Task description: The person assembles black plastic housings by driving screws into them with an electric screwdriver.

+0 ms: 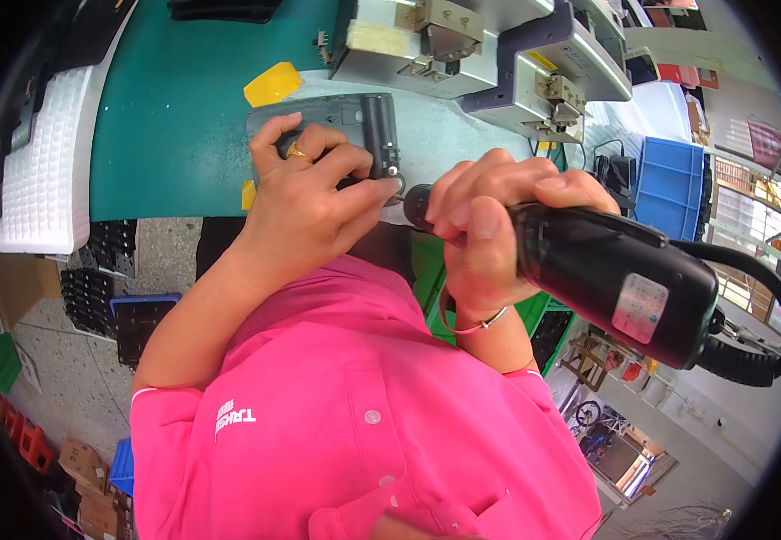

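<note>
A dark grey plastic part (345, 110) with a black cylindrical bar along its right side lies near the front edge of the green work surface. My left hand (305, 198) grips it from the near side, fingers curled over its top and a ring on one finger. My right hand (489, 225) is wrapped around a black corded electric screwdriver (620, 274), held sideways with its nose toward the part's near right corner. Small metal pieces show at that corner, beside my left fingertips. Whether the screwdriver's bit touches the part cannot be made out.
Metal bench machines (426, 45) with clamp-like fittings stand at the back right. A white foam tray (53, 153) sits at the left, and yellow pieces (273, 84) lie around the part. A blue crate (669, 184) stands at the right. The screwdriver's cable loops at far right.
</note>
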The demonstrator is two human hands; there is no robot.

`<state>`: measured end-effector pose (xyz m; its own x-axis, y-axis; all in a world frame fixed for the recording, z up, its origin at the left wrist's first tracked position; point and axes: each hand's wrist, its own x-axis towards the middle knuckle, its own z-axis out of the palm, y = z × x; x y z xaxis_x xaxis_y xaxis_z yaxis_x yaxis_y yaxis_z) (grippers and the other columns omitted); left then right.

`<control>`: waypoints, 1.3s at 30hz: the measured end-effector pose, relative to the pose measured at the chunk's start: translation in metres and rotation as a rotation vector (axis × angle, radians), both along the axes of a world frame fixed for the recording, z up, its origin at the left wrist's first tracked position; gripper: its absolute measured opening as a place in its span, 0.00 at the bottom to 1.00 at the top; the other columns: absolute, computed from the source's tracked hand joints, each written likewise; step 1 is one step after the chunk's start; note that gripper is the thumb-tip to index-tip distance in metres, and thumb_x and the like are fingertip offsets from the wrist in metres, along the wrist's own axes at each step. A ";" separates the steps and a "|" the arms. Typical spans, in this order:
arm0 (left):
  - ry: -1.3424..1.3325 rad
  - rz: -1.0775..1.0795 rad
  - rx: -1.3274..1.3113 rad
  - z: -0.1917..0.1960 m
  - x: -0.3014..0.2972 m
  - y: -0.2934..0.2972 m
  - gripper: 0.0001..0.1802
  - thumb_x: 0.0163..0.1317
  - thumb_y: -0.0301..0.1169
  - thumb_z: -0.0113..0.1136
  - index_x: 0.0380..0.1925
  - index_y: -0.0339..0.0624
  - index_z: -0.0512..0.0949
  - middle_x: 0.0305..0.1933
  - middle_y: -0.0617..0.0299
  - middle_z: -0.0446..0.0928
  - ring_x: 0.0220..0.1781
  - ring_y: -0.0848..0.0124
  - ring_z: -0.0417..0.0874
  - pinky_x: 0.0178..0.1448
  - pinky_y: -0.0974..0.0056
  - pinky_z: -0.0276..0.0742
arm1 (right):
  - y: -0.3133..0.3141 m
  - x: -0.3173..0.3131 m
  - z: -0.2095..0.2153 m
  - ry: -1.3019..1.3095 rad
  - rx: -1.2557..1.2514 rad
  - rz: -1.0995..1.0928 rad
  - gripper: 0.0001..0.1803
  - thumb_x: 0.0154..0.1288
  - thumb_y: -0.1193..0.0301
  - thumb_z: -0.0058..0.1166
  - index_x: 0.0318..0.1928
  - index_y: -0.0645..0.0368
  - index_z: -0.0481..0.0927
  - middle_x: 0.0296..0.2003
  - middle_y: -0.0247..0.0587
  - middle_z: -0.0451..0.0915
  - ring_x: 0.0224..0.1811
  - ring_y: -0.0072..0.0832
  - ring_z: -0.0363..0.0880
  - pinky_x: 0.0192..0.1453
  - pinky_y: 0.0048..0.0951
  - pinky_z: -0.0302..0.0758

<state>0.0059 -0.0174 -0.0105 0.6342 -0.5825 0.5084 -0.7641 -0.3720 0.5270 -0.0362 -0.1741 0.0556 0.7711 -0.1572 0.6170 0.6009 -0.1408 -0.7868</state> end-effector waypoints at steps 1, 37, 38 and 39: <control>-0.008 0.003 -0.004 0.001 0.001 -0.001 0.10 0.45 0.33 0.67 0.30 0.58 0.84 0.33 0.73 0.74 0.45 0.71 0.74 0.64 0.50 0.50 | -0.002 0.000 0.000 0.012 -0.050 -0.003 0.21 0.62 0.76 0.55 0.51 0.52 0.59 0.19 0.39 0.69 0.14 0.26 0.66 0.18 0.30 0.72; -0.063 0.016 0.083 0.013 -0.003 -0.009 0.12 0.43 0.29 0.70 0.30 0.59 0.84 0.29 0.74 0.74 0.41 0.73 0.74 0.63 0.52 0.52 | -0.111 0.021 0.042 -0.315 0.281 -0.447 0.25 0.58 0.83 0.50 0.55 0.63 0.59 0.22 0.41 0.74 0.18 0.26 0.73 0.27 0.34 0.78; -0.062 0.018 0.086 0.013 -0.002 -0.009 0.12 0.43 0.29 0.70 0.30 0.59 0.84 0.29 0.74 0.74 0.41 0.73 0.74 0.63 0.52 0.52 | -0.111 0.021 0.042 -0.313 0.282 -0.444 0.25 0.58 0.83 0.50 0.55 0.63 0.59 0.22 0.41 0.74 0.18 0.26 0.73 0.27 0.34 0.78; -0.062 0.016 0.085 0.013 -0.003 -0.009 0.12 0.43 0.29 0.70 0.30 0.59 0.84 0.29 0.74 0.74 0.41 0.73 0.74 0.63 0.52 0.51 | -0.111 0.021 0.042 -0.313 0.281 -0.445 0.25 0.58 0.83 0.50 0.55 0.63 0.59 0.22 0.41 0.74 0.18 0.26 0.73 0.27 0.34 0.78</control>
